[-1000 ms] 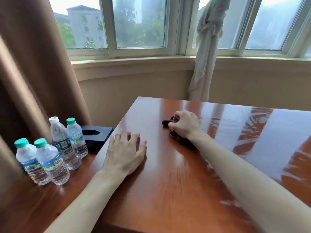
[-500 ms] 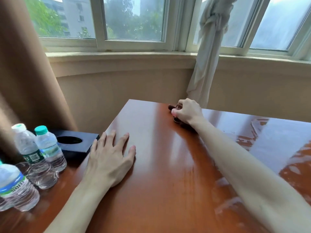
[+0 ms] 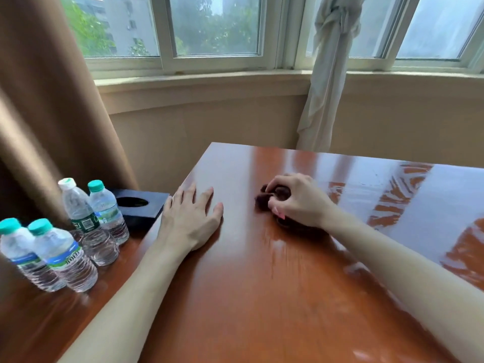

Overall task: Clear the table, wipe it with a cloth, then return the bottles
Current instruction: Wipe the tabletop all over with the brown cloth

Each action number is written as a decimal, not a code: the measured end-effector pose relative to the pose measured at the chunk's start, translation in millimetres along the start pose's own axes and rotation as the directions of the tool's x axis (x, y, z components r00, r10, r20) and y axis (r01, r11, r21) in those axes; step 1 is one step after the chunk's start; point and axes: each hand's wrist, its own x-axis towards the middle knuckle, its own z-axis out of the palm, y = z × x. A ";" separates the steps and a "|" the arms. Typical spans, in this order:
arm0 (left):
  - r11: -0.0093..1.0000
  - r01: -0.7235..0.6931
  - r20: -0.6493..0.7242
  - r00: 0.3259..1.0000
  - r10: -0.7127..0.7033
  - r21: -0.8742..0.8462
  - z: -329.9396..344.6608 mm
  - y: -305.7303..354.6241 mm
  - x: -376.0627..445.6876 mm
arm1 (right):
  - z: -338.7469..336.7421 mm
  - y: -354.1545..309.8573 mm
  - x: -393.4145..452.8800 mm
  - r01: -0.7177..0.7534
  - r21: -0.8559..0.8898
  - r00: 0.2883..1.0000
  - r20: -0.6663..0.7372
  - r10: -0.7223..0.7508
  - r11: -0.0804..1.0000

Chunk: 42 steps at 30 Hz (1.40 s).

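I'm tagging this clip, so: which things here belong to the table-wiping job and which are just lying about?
Part of the job:
table
dark cloth, gripped by the right hand
left hand, flat on the table
four water bottles, set aside on the lower surface

Lying about:
black box
brown curtain
tied white curtain

Dark crumpled cloth (image 3: 272,196) on glossy table (image 3: 262,284), four upright bottles (image 3: 78,226) left

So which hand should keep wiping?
The right hand: it already grips the cloth on the table. The left hand lies flat, holding nothing.
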 end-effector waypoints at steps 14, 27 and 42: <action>0.999 -0.009 -0.087 0.996 0.006 -0.032 -0.9 1.4 1.3 | 72.4 -73.4 99.8 0.223 0.005 0.968 0.120 -0.222 0.975; 1.000 -0.008 -0.032 0.999 0.008 0.004 3.7 -3.0 6.3 | -14.4 41.0 20.5 0.077 -0.035 0.997 0.025 -0.076 0.996; 1.000 0.013 -0.037 0.999 -0.012 0.014 1.0 2.8 0.9 | -2.9 59.8 93.4 -0.107 -0.104 0.994 0.008 0.108 0.989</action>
